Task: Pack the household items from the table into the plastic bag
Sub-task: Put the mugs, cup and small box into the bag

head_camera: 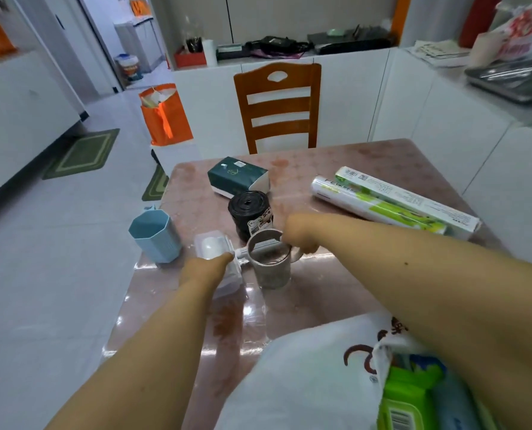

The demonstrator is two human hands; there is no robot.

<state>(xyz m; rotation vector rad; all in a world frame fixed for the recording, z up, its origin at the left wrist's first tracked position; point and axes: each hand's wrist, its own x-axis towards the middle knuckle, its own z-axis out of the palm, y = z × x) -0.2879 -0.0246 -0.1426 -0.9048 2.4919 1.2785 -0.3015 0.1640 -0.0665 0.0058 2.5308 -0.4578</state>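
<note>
Head view: two hands, two cups, one bag.

plastic bag: red-brown printed characters on my white bag, too creased to make out
green pack: sits in the bag, has a barcode sticker, digits too small to read
long box: barcode and a QR-type square at the far end, plus lines of tiny print I can't read
wrap roll: green lettering on its label, blurry, no luck
black bag roll: small sticker, unreadable
tissue pack: pale emblem and white label, can't read either
</note>
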